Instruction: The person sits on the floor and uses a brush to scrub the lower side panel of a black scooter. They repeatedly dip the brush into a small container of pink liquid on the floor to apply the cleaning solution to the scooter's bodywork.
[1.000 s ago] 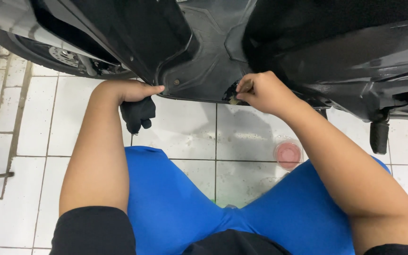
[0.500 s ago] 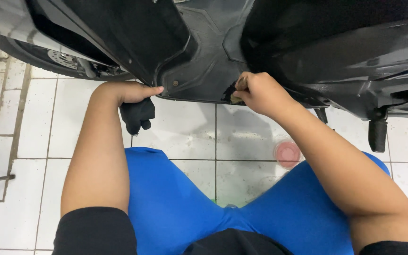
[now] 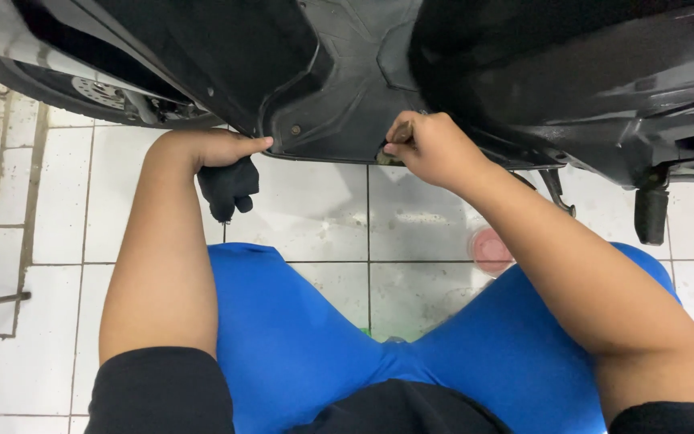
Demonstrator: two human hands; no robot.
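- My left hand (image 3: 222,149) is pressed against the bottom edge of the black plastic panel (image 3: 331,88) of a scooter, and my thumb lies flat along that edge.
- My other left fingers are curled shut around a black cloth (image 3: 229,187), which hangs down under my hand.
- My right hand (image 3: 435,149) is at the same bottom edge, a little way along from my left hand.
- My right fingers (image 3: 402,133) are pinched tight on something small and dark. It is too hidden for me to tell what it is.
- The panel is above the white tile floor (image 3: 315,217), in front of my knees. I sit low, in blue trousers (image 3: 299,337).
- I think the panel is stiff but thin. It may bend a bit if I pull hard, and it could crack.
- It looks smooth, so it may slip. The raised rim along the bottom edge is the best place to hold it.
- There is a small screw (image 3: 294,129) near the corner of the panel, just beside my left thumb.
- The cloth is soft and light, so it is easy to keep hold of.
- A wheel (image 3: 94,92) sits by the far left side of the floor. A pink round spot (image 3: 491,249) is on a tile near my right arm.
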